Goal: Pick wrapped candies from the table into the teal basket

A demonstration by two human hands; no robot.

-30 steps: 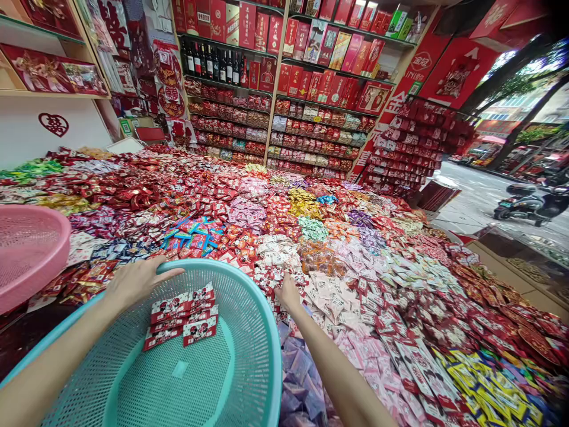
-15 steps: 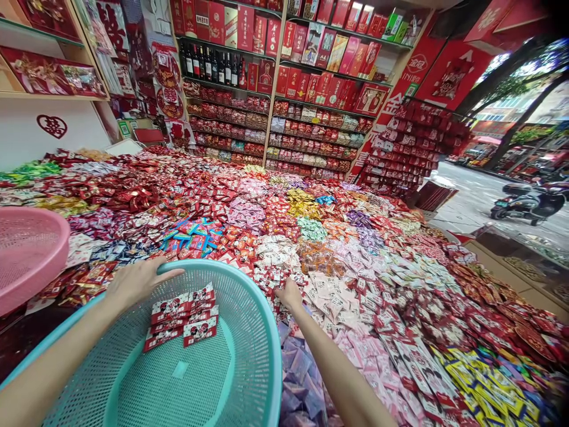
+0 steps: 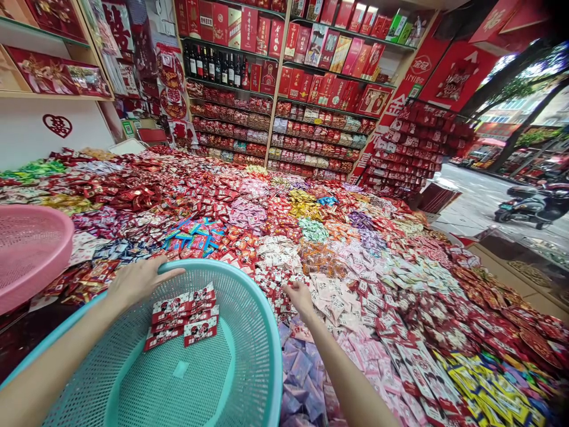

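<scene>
My left hand point(image 3: 136, 281) grips the far rim of a turquoise plastic basket point(image 3: 260, 308), thumb over the edge. Several red-and-white sachets point(image 3: 201, 330) with dark print lie stacked in two groups inside it. Just right of the basket, my right hand point(image 3: 300, 298) is over a heap of small red-and-white candy packets point(image 3: 276, 292). Its thumb and fingertips are pinched together at the heap; whatever is between them is too small to make out. Pale pink packets point(image 3: 331, 290) lie right beside this hand, and purple packets point(image 3: 296, 362) lie below it.
A pink basket point(image 3: 57, 261) stands at the left. Heaps of wrapped sweets point(image 3: 213, 184) cover the wide display. Behind are shelves with red boxes point(image 3: 249, 28) and wine bottles point(image 3: 217, 68). Clear-sided bins point(image 3: 515, 258) line the right edge; a scooter point(image 3: 528, 204) is parked outside.
My right hand has shifted slightly to the right over the heap, its fingertips now pinched more visibly. My left hand stays on the basket rim, and the sachets inside have not moved.
</scene>
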